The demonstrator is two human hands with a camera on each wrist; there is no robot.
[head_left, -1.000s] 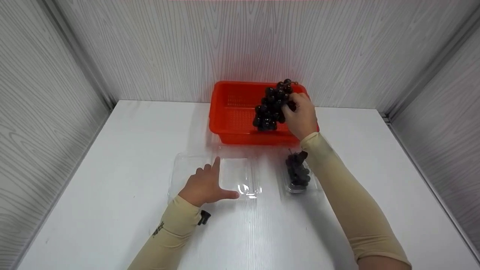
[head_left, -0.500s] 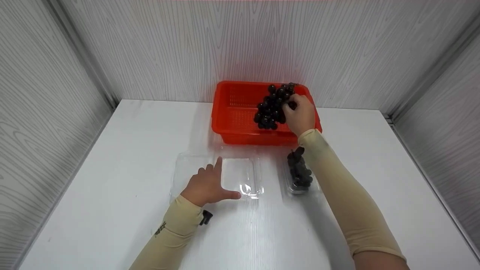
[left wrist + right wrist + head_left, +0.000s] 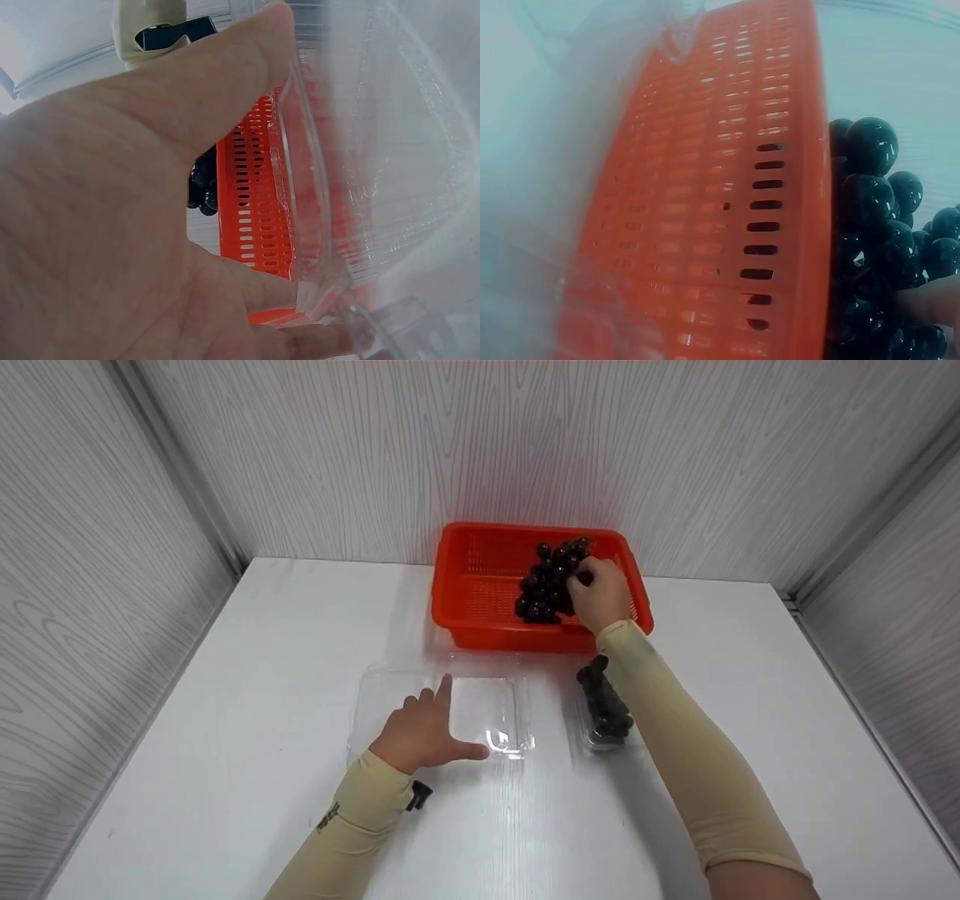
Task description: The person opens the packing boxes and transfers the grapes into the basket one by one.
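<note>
My right hand [image 3: 604, 591] pinches a bunch of dark grapes [image 3: 546, 585] over the red basket [image 3: 517, 638], with the stem end up and to the right. In the right wrist view the grapes [image 3: 877, 225] show past the basket's rim, with one fingertip against them. My left hand [image 3: 424, 733] lies over an opened clear plastic container [image 3: 484, 709], thumb and index finger spread wide in an L. The left wrist view shows its fingers along the container's clear edge [image 3: 315, 187].
To the right, beneath my right forearm, another clear container [image 3: 600, 741] holds a second bunch of dark grapes [image 3: 606, 705]. The basket stands near the back wall [image 3: 360, 457] of the white table [image 3: 225, 720].
The bunch of grapes in my right hand has come down slightly into the basket's opening. My left hand keeps its place on the container. The head view has shifted a little.
</note>
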